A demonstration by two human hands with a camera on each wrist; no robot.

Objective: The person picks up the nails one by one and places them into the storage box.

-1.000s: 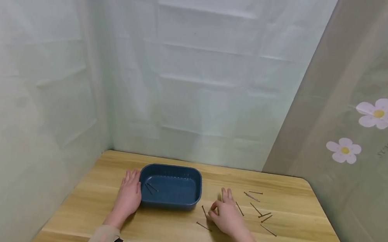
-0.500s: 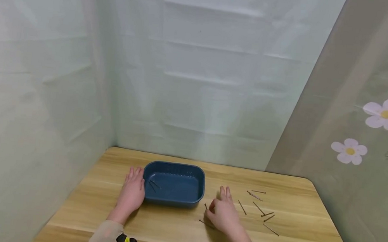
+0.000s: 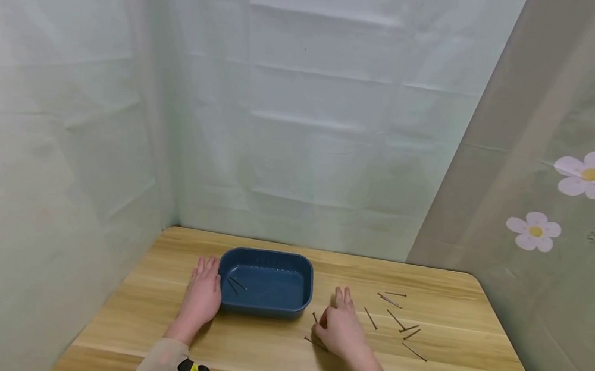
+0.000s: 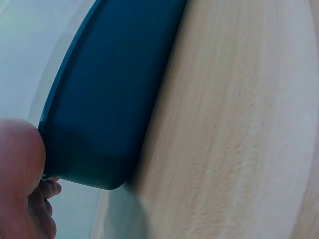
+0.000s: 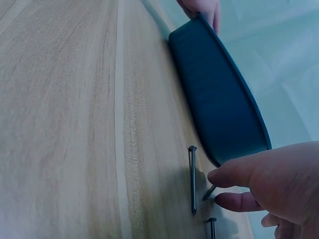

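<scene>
We see a person's two hands low over a wooden worktop (image 3: 271, 350), w/ a blue tray (image 3: 265, 280) set btwn them, toward the back. The left hand (image 3: 201, 299) lies flat, fingers straight and slightly apart, its inner edge against the tray's left wall; the left wrist view shows skin right at the tray's corner. Two nails in the tray (image 3: 234, 285) rest near its left end.

The right hand (image 3: 340, 330) sits just right of the tray's near-right corner, thumb and forefinger drawn close together over a nail (image 5: 192, 179) lying on the wood. In the right wrist view the fingers (image 5: 239, 174) hover at that nail's far end, a second short nail (image 5: 209, 192) poking out beneath them; we cannot tell if either is actually pinched. Another nail (image 3: 316, 343) lies by the heel of the hand.

More loose nails (image 3: 397, 321) are scattered further right, well apart from the tray. Pale sheeting (image 3: 304, 120) hangs behind; a flowered curtain (image 3: 571, 194) hangs at right.
</scene>
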